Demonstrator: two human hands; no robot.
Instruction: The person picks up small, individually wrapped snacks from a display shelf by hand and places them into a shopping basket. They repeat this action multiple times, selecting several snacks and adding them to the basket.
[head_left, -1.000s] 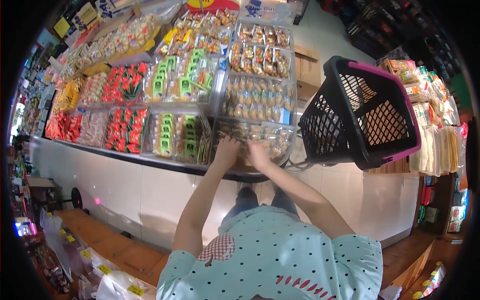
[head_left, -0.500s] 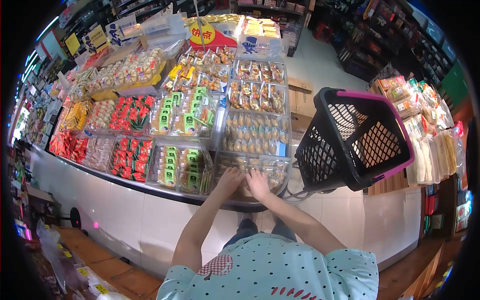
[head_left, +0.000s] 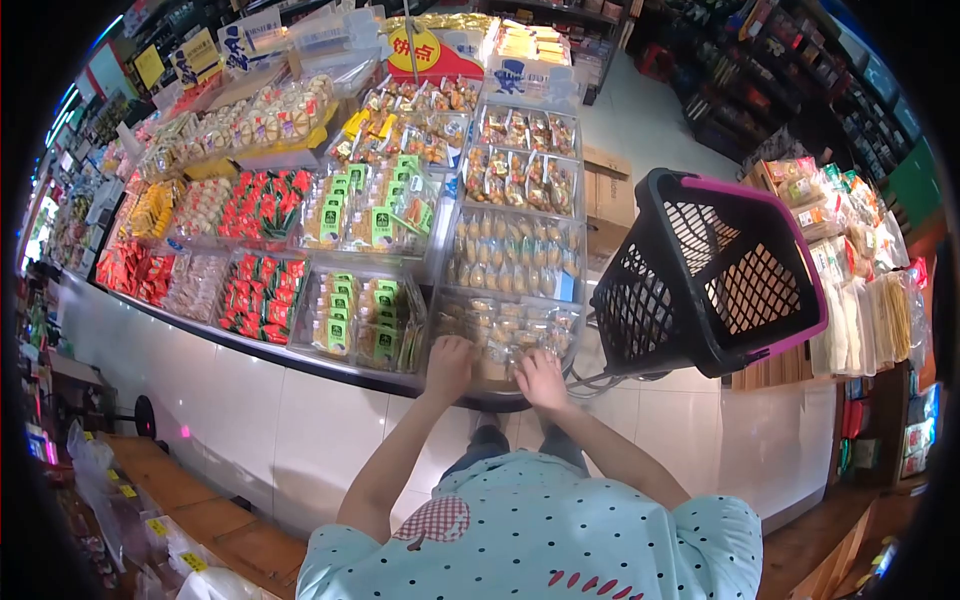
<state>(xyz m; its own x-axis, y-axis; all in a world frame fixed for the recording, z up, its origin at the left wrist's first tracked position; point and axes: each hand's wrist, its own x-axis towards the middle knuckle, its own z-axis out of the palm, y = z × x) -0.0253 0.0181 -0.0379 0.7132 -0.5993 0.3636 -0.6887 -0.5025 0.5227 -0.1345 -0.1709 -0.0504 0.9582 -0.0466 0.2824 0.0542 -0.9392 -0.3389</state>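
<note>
At the near end of the display counter, both my hands are over a clear bin [head_left: 508,311] of small wrapped pastries [head_left: 497,335]. My left hand [head_left: 451,366] lies at the bin's near left corner, fingers bent forward over the packets. My right hand [head_left: 541,376] rests at the near right side, with its fingers apart and touching clear wrappers. Neither hand visibly lifts a packet. A brownish surface [head_left: 491,369] shows between the hands. Directly behind is another bin of wrapped oval pastries [head_left: 515,250].
On the right stands a black shopping basket [head_left: 650,300] with a purple rim. Left of the bin lie green-labelled packs [head_left: 383,325] and red packets [head_left: 262,300]. A cardboard box [head_left: 608,190] sits behind the basket. Bagged goods [head_left: 850,260] fill the right-hand shelf.
My hands have moved apart, the left one leftward and the right one rightward, both slightly nearer to me. More of the wrapped pastries shows between them.
</note>
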